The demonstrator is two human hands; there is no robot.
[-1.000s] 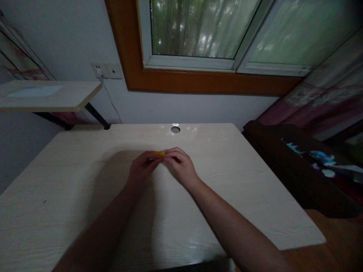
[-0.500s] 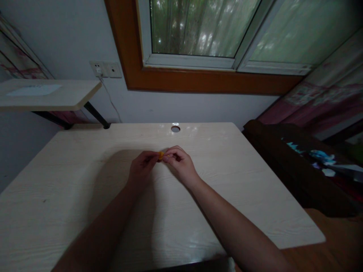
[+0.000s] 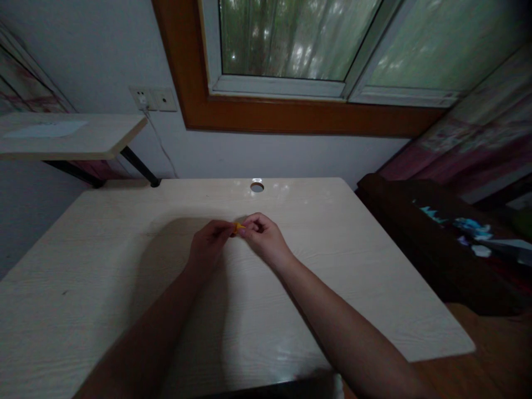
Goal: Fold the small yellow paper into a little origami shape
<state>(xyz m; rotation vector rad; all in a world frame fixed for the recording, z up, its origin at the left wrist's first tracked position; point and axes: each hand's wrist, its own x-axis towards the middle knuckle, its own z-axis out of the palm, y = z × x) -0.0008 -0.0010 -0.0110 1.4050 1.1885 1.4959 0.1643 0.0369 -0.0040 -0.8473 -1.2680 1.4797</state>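
Between my two hands is a small yellow-orange piece (image 3: pixel 238 228), too small and too covered by fingers for its kind to show. My left hand (image 3: pixel 209 241) pinches its left side with thumb and fingertips. From the right, my right hand (image 3: pixel 265 235) pinches the same piece, thumb against forefinger. The fingertips of both hands are close together, over the middle of the pale wood-grain desk (image 3: pixel 332 260). Most of the piece is hidden by the fingers.
A round cable hole (image 3: pixel 257 187) is near the desk's back edge. At the left a raised shelf (image 3: pixel 100 133) on black legs holds a paper sheet (image 3: pixel 45 129). A dark edge (image 3: pixel 291 387) lies at the front. Right of the desk stands dark furniture (image 3: pixel 432 244) with blue items.
The right fingertips have shifted slightly on the yellow-orange piece, and more of its pointed right part shows. Both hands keep their pinch. The view has tilted a little.
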